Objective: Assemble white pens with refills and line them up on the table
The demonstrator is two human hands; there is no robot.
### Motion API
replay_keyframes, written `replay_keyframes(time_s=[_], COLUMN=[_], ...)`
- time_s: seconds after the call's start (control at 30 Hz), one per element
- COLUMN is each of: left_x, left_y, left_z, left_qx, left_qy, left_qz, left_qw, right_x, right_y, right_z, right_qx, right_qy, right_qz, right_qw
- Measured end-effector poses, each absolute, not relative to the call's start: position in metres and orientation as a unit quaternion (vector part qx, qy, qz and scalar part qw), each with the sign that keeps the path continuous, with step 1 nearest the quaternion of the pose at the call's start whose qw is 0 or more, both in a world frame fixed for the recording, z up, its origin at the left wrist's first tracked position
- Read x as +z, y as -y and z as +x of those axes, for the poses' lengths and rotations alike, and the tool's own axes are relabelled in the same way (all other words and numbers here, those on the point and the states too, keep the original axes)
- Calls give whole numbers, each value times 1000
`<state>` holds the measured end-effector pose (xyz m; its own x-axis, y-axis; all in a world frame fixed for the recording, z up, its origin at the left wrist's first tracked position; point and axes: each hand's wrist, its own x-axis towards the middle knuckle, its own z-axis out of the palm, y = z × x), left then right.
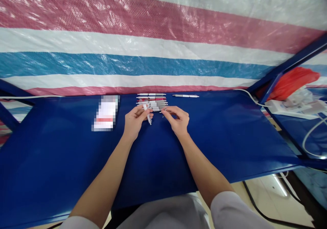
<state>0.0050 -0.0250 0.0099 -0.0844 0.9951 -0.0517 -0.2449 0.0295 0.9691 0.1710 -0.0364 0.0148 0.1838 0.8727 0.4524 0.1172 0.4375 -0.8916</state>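
My left hand point(135, 120) holds a white pen point(147, 114) by its barrel, tip pointing down toward me. My right hand point(178, 119) pinches a small dark part point(164, 110) just right of the pen; what it is I cannot tell. Both hands hover over the blue table point(63, 154). Directly behind them lies a row of several white and grey pens point(152, 101), some with red bands. One single pen point(185, 95) lies apart to the right of that row.
A blurred white and red card or box point(105, 113) lies left of my hands. A striped plastic sheet point(153, 45) hangs behind the table. At the right are a blue frame bar point(286, 67), a red bag point(291, 80), a white power strip point(286, 108) and cables.
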Motion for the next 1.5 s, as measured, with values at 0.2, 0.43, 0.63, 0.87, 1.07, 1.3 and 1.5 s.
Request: replay_keyframes(time_s=[0.2, 0.43, 0.63, 0.87, 1.07, 1.3, 1.5], left_x=[8, 3, 4, 5, 0, 1, 3], left_y=[24, 25, 26, 27, 26, 27, 27], left_z=[5, 4, 4, 3, 2, 3, 1], left_qx=[567, 577, 579, 556, 546, 535, 536], left_qy=[-472, -449, -446, -423, -404, -405, -415], left_qz=[412, 421, 424, 426, 427, 428, 424], left_qw=[535, 538, 535, 576, 597, 605, 600], right_x=[6, 3, 4, -1, -5, -5, -3], right_y=[30, 29, 24, 16, 13, 12, 12], right_z=[171, 171, 168, 171, 173, 173, 172], right_qx=[264, 317, 437, 546, 566, 557, 558], right_qy=[576, 534, 422, 355, 343, 348, 342], right_qz=[-414, -417, -453, -433, -431, -451, -449], right_qw=[654, 664, 653, 623, 613, 604, 608])
